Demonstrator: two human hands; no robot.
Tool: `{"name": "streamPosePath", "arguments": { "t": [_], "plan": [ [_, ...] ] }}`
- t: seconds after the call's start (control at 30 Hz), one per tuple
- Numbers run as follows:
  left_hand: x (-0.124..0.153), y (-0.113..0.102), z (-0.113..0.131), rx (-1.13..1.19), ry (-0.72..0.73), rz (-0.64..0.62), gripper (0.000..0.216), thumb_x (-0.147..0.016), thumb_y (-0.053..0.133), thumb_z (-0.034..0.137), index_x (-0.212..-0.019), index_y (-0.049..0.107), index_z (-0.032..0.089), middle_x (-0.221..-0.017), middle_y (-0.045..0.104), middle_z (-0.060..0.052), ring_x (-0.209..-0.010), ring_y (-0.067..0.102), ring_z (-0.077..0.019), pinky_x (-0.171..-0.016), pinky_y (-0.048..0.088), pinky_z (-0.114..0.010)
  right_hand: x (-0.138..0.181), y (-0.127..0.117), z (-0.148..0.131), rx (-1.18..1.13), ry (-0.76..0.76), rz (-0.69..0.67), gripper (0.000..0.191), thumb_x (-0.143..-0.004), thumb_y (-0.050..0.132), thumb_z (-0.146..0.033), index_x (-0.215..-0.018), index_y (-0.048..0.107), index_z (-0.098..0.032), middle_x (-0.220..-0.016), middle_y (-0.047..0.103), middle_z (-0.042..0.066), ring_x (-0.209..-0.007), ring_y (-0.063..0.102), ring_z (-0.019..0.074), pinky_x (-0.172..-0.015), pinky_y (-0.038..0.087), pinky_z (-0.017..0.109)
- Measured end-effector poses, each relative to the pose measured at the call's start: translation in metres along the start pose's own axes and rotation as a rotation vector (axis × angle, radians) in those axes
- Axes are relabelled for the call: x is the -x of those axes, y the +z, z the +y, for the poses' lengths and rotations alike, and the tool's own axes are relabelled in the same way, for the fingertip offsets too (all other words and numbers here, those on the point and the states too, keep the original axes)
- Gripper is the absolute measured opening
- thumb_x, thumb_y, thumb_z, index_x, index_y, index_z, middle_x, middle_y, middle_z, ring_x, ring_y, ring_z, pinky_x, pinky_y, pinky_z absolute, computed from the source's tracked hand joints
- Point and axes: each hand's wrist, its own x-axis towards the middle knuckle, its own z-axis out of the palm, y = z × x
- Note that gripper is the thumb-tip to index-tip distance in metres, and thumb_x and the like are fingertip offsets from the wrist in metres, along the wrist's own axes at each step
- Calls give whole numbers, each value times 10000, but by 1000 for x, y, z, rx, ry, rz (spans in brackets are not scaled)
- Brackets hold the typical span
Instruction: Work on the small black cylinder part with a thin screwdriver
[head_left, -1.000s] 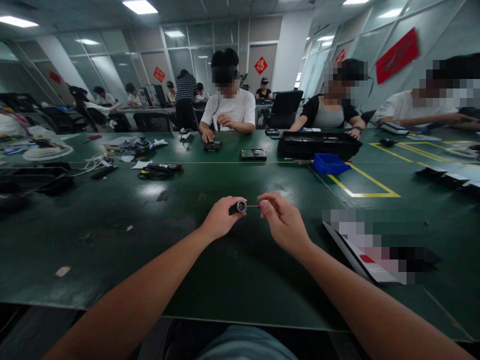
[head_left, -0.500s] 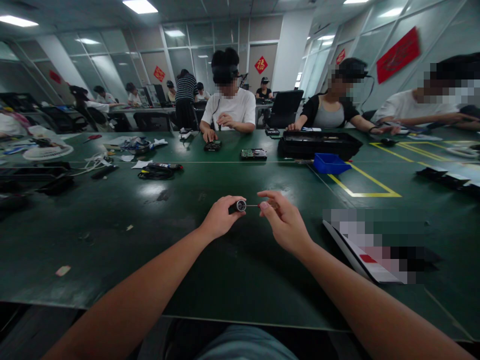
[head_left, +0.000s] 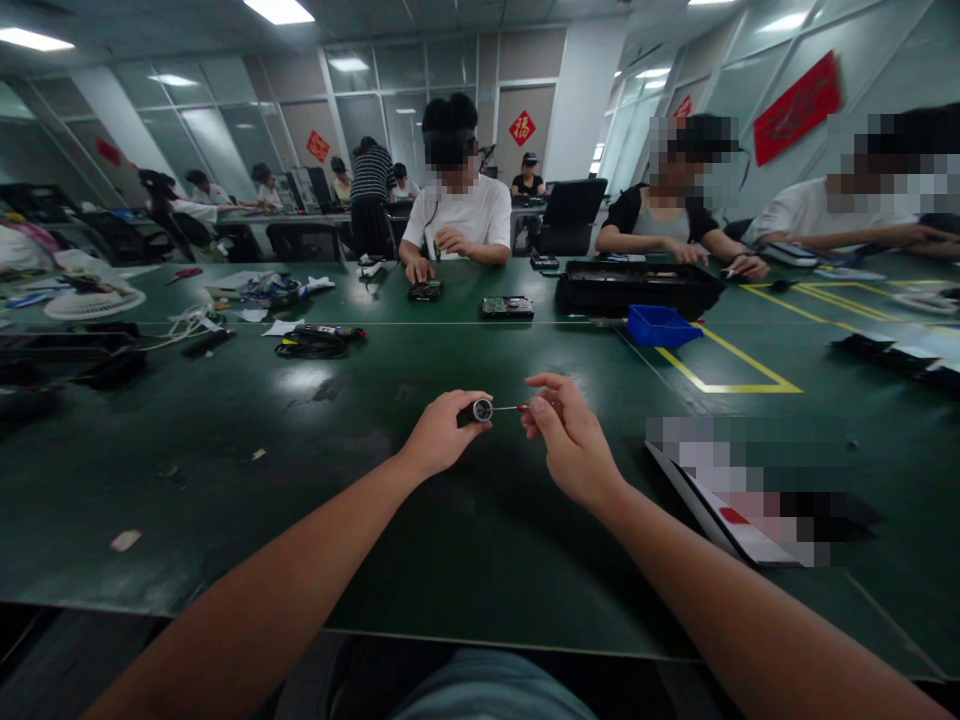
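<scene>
My left hand is closed around a dark cylindrical part with a round silver-rimmed end that faces me. From the right, my right hand grips a screwdriver by its reddish handle, thumb and fingers around it. The thin metal shaft lies nearly level, and its tip meets the side of the round end. Most of the handle is hidden behind my fingers. Both hands are raised above the green table.
Ahead are a circuit board, a blue bin and a long black tray. Bundled black cables lie to the left. A white-edged, partly blurred object sits near my right forearm. Several people work across the table.
My right hand has shifted slightly right and turned, its fingers curling differently around the screwdriver. My left hand stays in place. A person at the right has brought their hands together.
</scene>
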Motion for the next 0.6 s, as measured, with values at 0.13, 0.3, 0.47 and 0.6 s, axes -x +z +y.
{"name": "streamPosePath", "arguments": {
  "t": [0.13,0.3,0.47,0.6],
  "plan": [
    [1,-1,1,0,-6,-24,346,-859,733,228,-1200,677,244,-1135,700,-42,-1087,619,-233,-978,463,-413,0,-1,-4,64,-39,-28,234,-1024,440,-421,-1043,595,-247,-861,652,19,-800,640,197,-718,480,341],
    [1,-2,2,3,4,-21,347,-851,739,218,-1192,679,248,-1134,701,-42,-1091,622,-236,-980,463,-409,0,-1,-6,110,-15,25,267,-1037,403,-419,-1040,604,-244,-712,590,-9,-683,598,186,-654,447,327],
    [1,-2,5,10,0,-2,346,-855,740,216,-1194,677,241,-1147,703,-40,-1096,625,-234,-980,462,-410,-4,0,-2,-37,22,129,224,-985,521,-417,-1021,622,-220,-889,706,48,-834,679,210,-774,518,364],
    [1,-2,9,-11,-9,42,332,-847,742,178,-1171,682,216,-1127,714,-48,-1081,636,-233,-986,467,-406,-7,2,2,-120,51,182,262,-977,527,-442,-995,655,-214,-858,716,48,-803,682,207,-779,538,382]
  ]
}}
